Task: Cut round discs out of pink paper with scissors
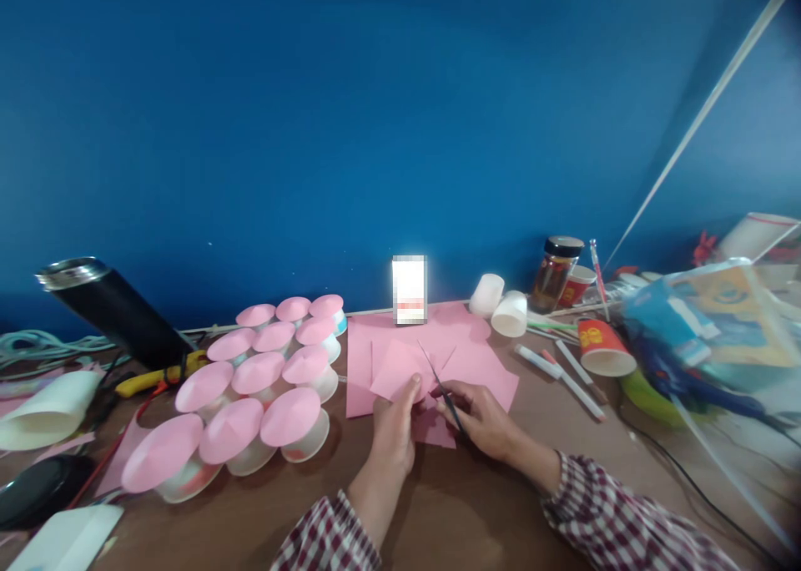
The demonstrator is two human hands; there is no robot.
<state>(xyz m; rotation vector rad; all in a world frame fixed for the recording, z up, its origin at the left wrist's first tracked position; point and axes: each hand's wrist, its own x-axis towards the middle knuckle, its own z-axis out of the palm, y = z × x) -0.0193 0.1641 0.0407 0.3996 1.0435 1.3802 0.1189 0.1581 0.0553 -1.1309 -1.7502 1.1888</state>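
Observation:
My left hand [395, 425] grips a piece of pink paper [400, 367], its thumb pressed on top near the lower edge. In my right hand [479, 416] is a pair of scissors [451, 406] with dark handles, the blades pointing up and left at the paper's right side. How far the blades are parted is hard to tell. Beneath both hands lie larger pink sheets [360, 346] on the brown table. To the left stand several paper cups [308, 444], each topped with a shallow pink paper cone [289, 417].
Two white cups [510, 314], a jar with a dark lid [556, 275], markers [560, 381] and a red cup [604, 347] sit on the right. A black flask [125, 314] leans at the left, near yellow-handled pliers [161, 376]. A blue wall [313, 137] closes the back.

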